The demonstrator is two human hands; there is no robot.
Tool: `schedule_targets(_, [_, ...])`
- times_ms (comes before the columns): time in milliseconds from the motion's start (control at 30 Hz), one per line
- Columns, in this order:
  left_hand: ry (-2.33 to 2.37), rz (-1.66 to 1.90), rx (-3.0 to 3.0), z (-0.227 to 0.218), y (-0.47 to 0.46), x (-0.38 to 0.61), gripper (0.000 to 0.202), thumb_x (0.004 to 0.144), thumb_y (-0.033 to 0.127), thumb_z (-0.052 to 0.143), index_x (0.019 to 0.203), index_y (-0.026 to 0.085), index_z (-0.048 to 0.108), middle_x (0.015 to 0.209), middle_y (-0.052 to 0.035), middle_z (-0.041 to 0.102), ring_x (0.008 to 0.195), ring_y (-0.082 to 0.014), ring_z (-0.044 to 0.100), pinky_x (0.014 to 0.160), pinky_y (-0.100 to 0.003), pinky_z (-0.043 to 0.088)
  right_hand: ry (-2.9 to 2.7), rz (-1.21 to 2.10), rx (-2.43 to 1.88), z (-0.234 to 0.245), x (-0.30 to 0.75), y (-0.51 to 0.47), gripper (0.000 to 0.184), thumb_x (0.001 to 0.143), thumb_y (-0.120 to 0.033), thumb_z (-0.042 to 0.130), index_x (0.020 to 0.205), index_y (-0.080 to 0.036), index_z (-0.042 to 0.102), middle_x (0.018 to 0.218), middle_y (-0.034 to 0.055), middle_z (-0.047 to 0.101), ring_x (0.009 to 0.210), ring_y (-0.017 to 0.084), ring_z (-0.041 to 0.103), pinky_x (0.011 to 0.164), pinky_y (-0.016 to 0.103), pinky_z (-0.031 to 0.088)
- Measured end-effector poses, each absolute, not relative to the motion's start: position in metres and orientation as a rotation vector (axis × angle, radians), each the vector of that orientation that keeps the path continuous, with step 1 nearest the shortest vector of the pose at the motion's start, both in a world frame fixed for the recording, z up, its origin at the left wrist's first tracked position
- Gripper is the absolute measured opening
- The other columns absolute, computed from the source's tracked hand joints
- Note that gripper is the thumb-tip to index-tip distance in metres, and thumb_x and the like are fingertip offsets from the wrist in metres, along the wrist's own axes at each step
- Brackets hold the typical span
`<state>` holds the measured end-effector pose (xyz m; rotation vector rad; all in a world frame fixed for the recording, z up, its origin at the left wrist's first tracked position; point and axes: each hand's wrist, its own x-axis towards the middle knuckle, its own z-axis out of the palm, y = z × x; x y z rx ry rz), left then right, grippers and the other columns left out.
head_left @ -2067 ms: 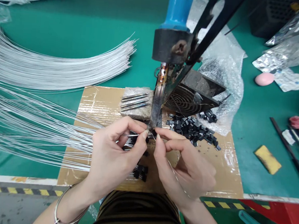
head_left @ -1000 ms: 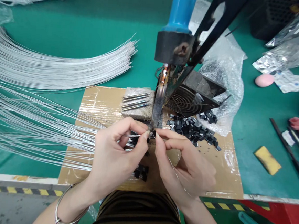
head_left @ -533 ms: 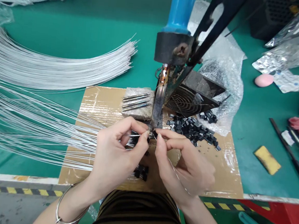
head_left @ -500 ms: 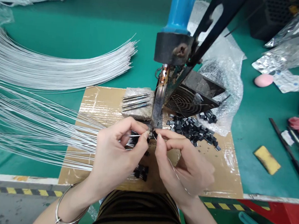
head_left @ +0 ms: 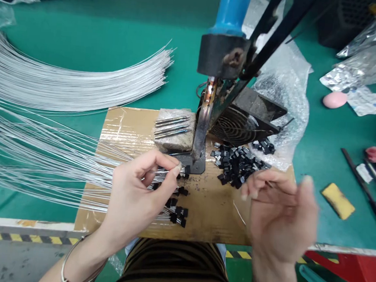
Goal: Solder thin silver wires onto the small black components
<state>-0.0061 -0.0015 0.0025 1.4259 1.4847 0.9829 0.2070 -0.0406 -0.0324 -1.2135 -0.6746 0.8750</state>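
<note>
Left hand [head_left: 135, 193] pinching white wire [head_left: 162, 171] beside soldering iron [head_left: 202, 129], right hand [head_left: 280, 213] blurred near black components [head_left: 238, 162]

Thin white wire [head_left: 163, 171], tipped with a small black plastic component [head_left: 186, 170], runs near level, pinched by thumb and forefinger of the left hand [head_left: 134, 197], tip pointing to 3 o'clock. At its 6 o'clock lie more black-tipped wire ends [head_left: 177, 214]. The blurred right hand [head_left: 280, 213] hovers with the heap of loose black components [head_left: 238, 162] at its 11 o'clock.
</note>
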Motion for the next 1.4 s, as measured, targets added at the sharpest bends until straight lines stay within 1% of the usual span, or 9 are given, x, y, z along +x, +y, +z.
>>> schedule_targets(100, [1.513,0.984,1.416,-0.001,-0.004,-0.012,0.009,0.085,0.015,0.079,0.080,0.022,0.075,0.087,-0.0011,0.081,0.068,-0.0132,0.068,0.055,-0.023,0.049,-0.569,0.858,-1.320,-0.042,0.232,-0.048,0.059,0.105,-0.056,0.044,0.099,-0.015,0.085,0.093,0.0150,0.082,0.086,0.028,0.079,0.068,0.041,0.062])
schedule_targets(200, [1.527,0.973,1.433,-0.005,-0.005,-0.018,0.007,0.086,0.018,0.079,0.081,0.023,0.076,0.089,-0.0019,0.081,0.066,-0.0133,0.065,0.053,-0.024,0.046,-0.625,0.701,-1.476,-0.053,0.241,-0.056,0.062,0.107,-0.058,0.040,0.100,-0.015,0.084,0.088,0.0122,0.082,0.080,0.027,0.078,0.069,0.042,0.059])
schedule_targets(367, [1.573,0.943,1.637,-0.013,-0.004,-0.029,0.009,0.086,0.016,0.078,0.084,0.024,0.074,0.090,0.0004,0.078,0.053,-0.0096,0.046,0.050,-0.026,0.040,-0.740,0.688,-1.586,-0.063,0.229,-0.059,0.064,0.109,-0.062,0.038,0.101,-0.015,0.080,0.096,0.0115,0.082,0.085,0.026,0.077,0.078,0.045,0.059])
schedule_targets(533, [1.593,0.928,1.901,-0.018,-0.008,-0.041,0.012,0.086,0.015,0.077,0.091,0.025,0.076,0.098,-0.0025,0.079,0.091,-0.0219,0.072,0.087,-0.036,0.055,-0.741,0.685,-1.580,-0.065,0.223,-0.058,0.066,0.109,-0.063,0.036,0.099,-0.014,0.080,0.089,0.0112,0.081,0.081,0.027,0.076,0.077,0.046,0.057])
schedule_targets(667, [1.693,1.026,1.950,-0.015,0.000,-0.057,0.012,0.089,0.015,0.075,0.093,0.027,0.076,0.106,-0.0031,0.079,0.102,-0.0232,0.073,0.099,-0.039,0.054,-0.740,0.660,-1.580,-0.066,0.224,-0.058,0.064,0.109,-0.061,0.037,0.094,-0.015,0.079,0.086,0.0104,0.080,0.076,0.026,0.074,0.072,0.044,0.056])
schedule_targets(833, [1.942,0.829,2.288,-0.021,0.068,-0.086,0.012,0.095,0.027,0.071,0.104,0.022,0.078,0.110,-0.0020,0.075,0.112,-0.0247,0.067,0.111,-0.041,0.048,-0.719,0.672,-1.575,-0.065,0.223,-0.059,0.061,0.108,-0.061,0.041,0.093,-0.014,0.078,0.085,0.0106,0.079,0.073,0.025,0.073,0.069,0.043,0.056])
schedule_targets(1000, [1.956,0.600,2.391,-0.041,0.146,-0.097,0.016,0.098,0.024,0.067,0.102,0.012,0.076,0.115,-0.0081,0.072,0.121,-0.0303,0.062,0.109,-0.047,0.048,-0.758,0.645,-1.583,-0.065,0.222,-0.058,0.058,0.108,-0.058,0.046,0.091,-0.014,0.078,0.086,0.0106,0.080,0.072,0.023,0.073,0.068,0.041,0.057])
schedule_targets(1100, [1.918,0.621,2.417,-0.048,0.161,-0.097,0.012,0.096,0.021,0.069,0.093,0.013,0.077,0.110,-0.0084,0.074,0.120,-0.0296,0.062,0.107,-0.049,0.046,-0.768,0.617,-1.598,-0.066,0.223,-0.057,0.056,0.109,-0.056,0.047,0.088,-0.014,0.079,0.085,0.0105,0.080,0.071,0.023,0.073,0.067,0.041,0.057])
schedule_targets(1400, [1.838,1.010,2.334,-0.032,0.140,-0.106,0.015,0.095,0.034,0.073,0.086,0.025,0.082,0.096,-0.0048,0.083,0.102,-0.0289,0.071,0.101,-0.047,0.049,-0.793,0.618,-1.581,-0.068,0.224,-0.058,0.049,0.108,-0.051,0.055,0.088,-0.014,0.081,0.085,0.0082,0.081,0.070,0.020,0.074,0.066,0.036,0.058])
